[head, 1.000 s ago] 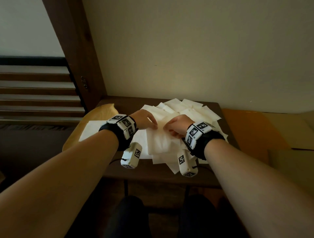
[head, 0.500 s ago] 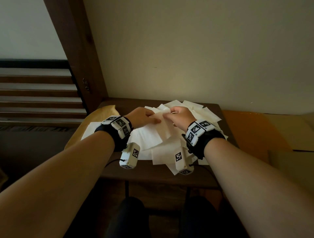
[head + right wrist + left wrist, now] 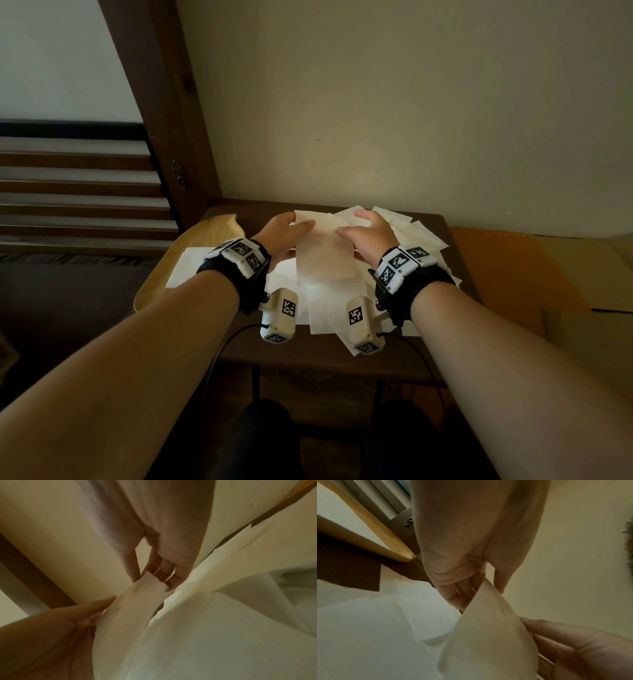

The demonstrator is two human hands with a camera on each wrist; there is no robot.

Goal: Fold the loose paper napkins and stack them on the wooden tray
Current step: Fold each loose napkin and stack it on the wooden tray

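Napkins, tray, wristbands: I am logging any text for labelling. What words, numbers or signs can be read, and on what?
No readable words or numbers anywhere.
Wristbands: black-and-white square code patterns only, no letters.
Held napkin, tray: plain, unprinted.

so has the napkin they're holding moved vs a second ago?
Yes. The napkin, pinched by the left hand and right hand, has risen off the pile toward the wall.
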